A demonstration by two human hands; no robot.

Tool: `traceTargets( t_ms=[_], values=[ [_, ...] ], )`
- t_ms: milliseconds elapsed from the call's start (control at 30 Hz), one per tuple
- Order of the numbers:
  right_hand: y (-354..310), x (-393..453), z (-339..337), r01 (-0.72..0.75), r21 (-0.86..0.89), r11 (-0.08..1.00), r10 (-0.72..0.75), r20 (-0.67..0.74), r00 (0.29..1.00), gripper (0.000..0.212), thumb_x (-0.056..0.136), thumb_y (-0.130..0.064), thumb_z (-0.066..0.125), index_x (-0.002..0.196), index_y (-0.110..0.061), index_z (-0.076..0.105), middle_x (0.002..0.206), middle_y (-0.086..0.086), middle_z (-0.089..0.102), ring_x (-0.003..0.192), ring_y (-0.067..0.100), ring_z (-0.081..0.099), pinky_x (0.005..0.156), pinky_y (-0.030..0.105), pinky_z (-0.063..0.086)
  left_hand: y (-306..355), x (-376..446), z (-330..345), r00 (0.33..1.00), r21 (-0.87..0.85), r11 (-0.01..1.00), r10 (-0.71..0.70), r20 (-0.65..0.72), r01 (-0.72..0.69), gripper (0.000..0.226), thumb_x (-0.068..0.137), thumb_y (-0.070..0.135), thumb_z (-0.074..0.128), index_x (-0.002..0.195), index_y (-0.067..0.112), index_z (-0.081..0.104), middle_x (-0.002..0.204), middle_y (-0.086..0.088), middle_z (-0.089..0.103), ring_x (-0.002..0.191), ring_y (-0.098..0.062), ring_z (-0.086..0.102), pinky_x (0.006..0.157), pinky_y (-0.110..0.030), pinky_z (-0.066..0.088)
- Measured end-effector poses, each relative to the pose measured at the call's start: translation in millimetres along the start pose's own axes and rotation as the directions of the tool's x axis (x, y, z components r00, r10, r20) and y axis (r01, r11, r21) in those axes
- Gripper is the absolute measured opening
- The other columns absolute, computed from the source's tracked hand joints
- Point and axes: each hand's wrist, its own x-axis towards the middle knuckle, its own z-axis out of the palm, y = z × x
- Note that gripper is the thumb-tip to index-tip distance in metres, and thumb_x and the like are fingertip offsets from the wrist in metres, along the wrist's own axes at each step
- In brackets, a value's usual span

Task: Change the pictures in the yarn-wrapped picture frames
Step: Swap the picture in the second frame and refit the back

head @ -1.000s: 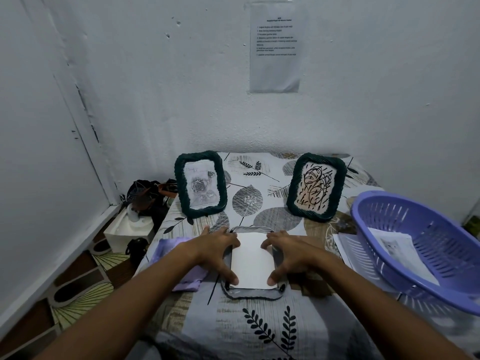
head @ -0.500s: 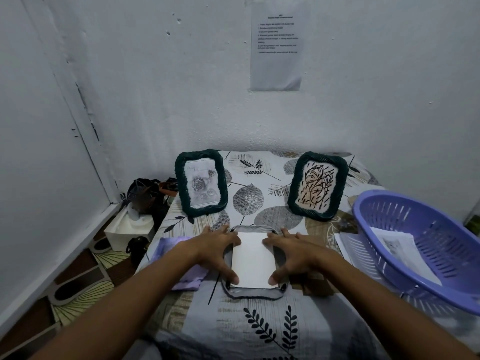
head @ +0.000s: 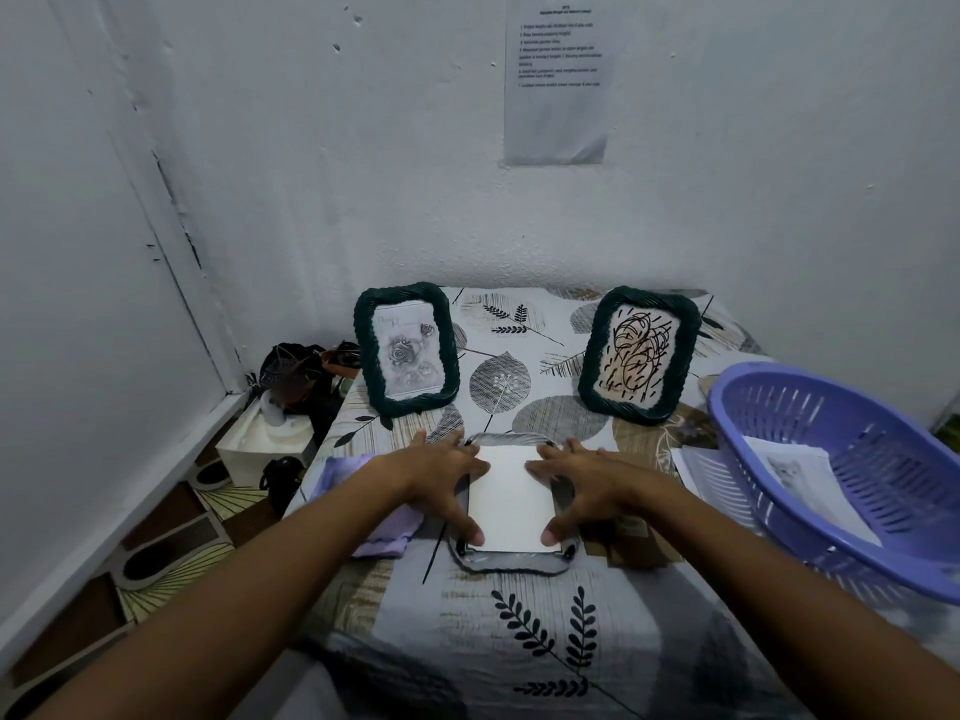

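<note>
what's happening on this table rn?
A person is working on a grey frame lying face down on the table. Left hand and right hand press the edges of a white sheet set in its back. Two green yarn-wrapped frames stand upright behind, pictures in. A purple basket at right holds a printed picture.

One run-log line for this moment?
both hands: left hand, right hand | press white sheet | into face-down frame | two frames upright behind
</note>
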Motion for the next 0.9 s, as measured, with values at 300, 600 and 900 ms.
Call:
traceTargets(
  t_ms=[300,600,900],
  values=[
    [-0.3,-3.4,1.2,0.020,-0.002,1.000,-0.020,-0.001,1.000,0.102,0.069,-0.059,0.074,0.151,-0.034,0.018,0.161,-0.007,-0.003,0.147,0.026,-0.012,0.115,0.057,0.000,-4.2,0.7,3.6,1.000,-0.067,0.998,-0.003,-0.014,0.002,0.102,0.071,0.067,0.068,0.151,0.025,0.023,0.162,0.000,0.008,0.148,-0.024,-0.005,0.117,-0.055,0.003],
    [-1.1,-5.9,-1.7,0.031,-0.012,0.999,-0.031,-0.006,1.000,0.102,0.069,-0.060,0.073,0.151,-0.035,0.018,0.161,-0.006,-0.002,0.147,0.027,-0.009,0.115,0.057,0.002,-6.3,2.6,5.8,1.000,-0.083,0.997,0.001,-0.029,-0.004,0.101,0.069,0.067,0.070,0.150,0.026,0.027,0.161,0.000,0.012,0.148,-0.022,-0.003,0.117,-0.053,0.003],
    [-1.4,-5.7,-1.1,0.012,0.022,1.000,-0.012,-0.009,1.000,0.101,0.068,-0.058,0.075,0.150,-0.036,0.020,0.161,-0.008,-0.002,0.147,0.026,-0.008,0.115,0.056,0.005,-1.8,-1.1,5.1,0.997,-0.018,0.999,0.026,-0.078,-0.027,0.093,0.070,0.064,0.070,0.145,0.022,0.035,0.159,-0.003,0.021,0.147,-0.023,0.008,0.116,-0.052,0.009]
  ],
)
